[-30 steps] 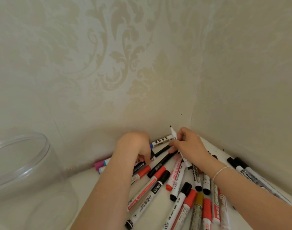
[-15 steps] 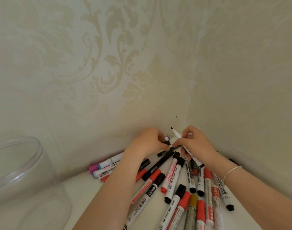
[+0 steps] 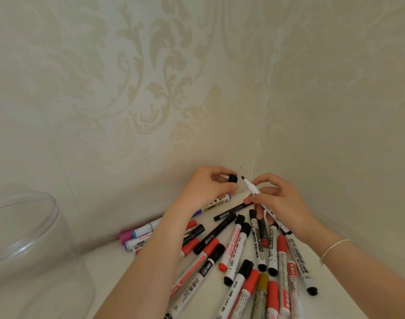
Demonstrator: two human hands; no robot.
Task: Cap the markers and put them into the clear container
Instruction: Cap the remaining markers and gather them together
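Observation:
My right hand [image 3: 278,202] holds an uncapped white marker [image 3: 252,188], its black tip pointing up and left. My left hand [image 3: 206,188] pinches a small black cap [image 3: 232,178] between thumb and fingers, just left of the marker's tip and a short gap away from it. Below both hands a pile of several markers [image 3: 243,254] with black, red, gold and purple caps lies fanned out on the white surface. The clear container [image 3: 24,238], a round transparent tub with an open top, stands at the far left.
Two wallpapered walls meet in a corner [image 3: 256,162] right behind my hands. The markers lie in this corner on the white tabletop [image 3: 109,261]. A thin bracelet [image 3: 333,247] circles my right wrist.
My left hand has lifted off the pile with a black cap and brought it up beside the marker's tip. The right hand still holds the same marker.

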